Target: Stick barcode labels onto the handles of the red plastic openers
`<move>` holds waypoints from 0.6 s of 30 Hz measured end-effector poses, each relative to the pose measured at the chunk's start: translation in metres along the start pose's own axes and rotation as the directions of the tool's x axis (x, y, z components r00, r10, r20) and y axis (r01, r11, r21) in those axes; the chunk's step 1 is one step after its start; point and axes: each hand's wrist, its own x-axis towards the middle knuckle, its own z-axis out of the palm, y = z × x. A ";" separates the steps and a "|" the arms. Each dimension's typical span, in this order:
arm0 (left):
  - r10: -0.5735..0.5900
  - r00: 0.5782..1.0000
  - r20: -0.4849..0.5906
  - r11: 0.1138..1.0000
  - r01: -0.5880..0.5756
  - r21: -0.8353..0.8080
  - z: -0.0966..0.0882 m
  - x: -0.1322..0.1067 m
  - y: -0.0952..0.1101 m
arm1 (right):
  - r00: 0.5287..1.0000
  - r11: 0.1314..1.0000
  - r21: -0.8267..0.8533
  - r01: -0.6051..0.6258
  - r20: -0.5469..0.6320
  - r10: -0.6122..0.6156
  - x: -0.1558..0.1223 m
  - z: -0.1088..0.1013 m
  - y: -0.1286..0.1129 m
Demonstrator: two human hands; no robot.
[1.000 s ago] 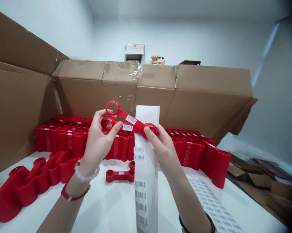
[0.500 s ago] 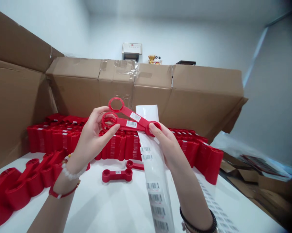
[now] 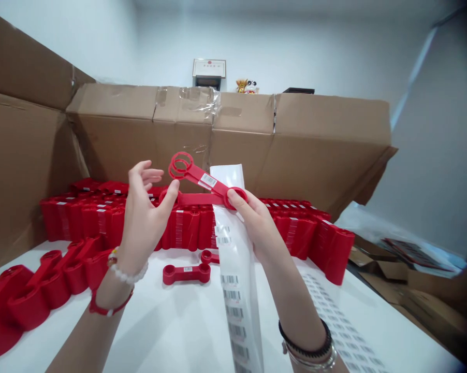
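Observation:
Two red plastic bars with ring ends cross in front of me. The upper bar [image 3: 202, 178] and the lower bar [image 3: 198, 199] each carry a white barcode sticker. My right hand [image 3: 252, 220] pinches both at their right ring ends. My left hand [image 3: 142, 212] is raised with its fingers spread, and its thumb rests against the left end of the lower bar. A long white strip of barcode labels [image 3: 237, 290] rises from the table just behind my right hand.
Rows of red pieces [image 3: 187, 228] stand along brown cardboard box walls [image 3: 233, 140]. More lie at front left [image 3: 43, 295]. Two loose bars [image 3: 186, 273] lie on the white table [image 3: 148, 331]. A barcode sheet [image 3: 342, 326] lies at right, near the table edge.
My left hand has let go and its fingers have spread apart. The two bars now hang from my right hand, and their left ends have moved closer together.

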 end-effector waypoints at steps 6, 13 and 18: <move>0.196 0.944 0.265 0.943 -0.255 0.213 0.005 -0.027 0.033 | 0.982 0.996 0.019 0.092 -0.165 -0.088 0.001 -0.002 -0.001; 0.120 0.894 0.431 0.945 -0.237 0.227 0.019 -0.046 0.037 | 0.915 0.949 -0.169 0.267 -0.264 -0.305 -0.002 -0.001 0.002; 0.123 0.880 0.458 0.953 -0.234 0.194 0.026 -0.049 0.027 | 0.892 0.918 -0.265 0.295 -0.268 -0.364 -0.002 0.000 0.004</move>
